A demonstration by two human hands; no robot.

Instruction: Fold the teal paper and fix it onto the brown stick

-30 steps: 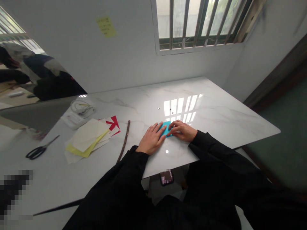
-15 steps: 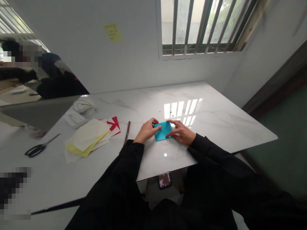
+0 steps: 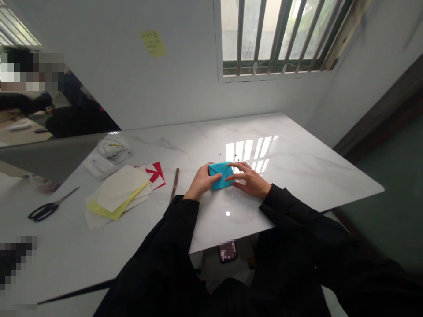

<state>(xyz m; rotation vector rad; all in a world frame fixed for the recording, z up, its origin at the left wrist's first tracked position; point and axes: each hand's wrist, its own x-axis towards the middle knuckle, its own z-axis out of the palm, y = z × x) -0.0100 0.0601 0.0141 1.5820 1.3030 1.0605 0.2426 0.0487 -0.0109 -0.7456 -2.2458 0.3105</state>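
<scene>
A small piece of bright blue paper, folded like an envelope with diagonal creases, is between my two hands above the white marbled table. My left hand grips its left side, thumb pressed on the top face and the other fingers behind it. My right hand is at the right side, with fingertips on the paper's face and upper edge and the thumb by the lower right edge. Part of the paper's underside is hidden.
Left of my hands lie a thin brown stick, red paper pieces and a stack of cream and yellow sheets. Farther left are black scissors and a white cable. A phone shows below the table edge. Another person sits beyond the partition.
The blue paper has shifted slightly up and left and turned a little. My right fingers have moved from its right corners further onto its face. My left hand keeps its grip.
</scene>
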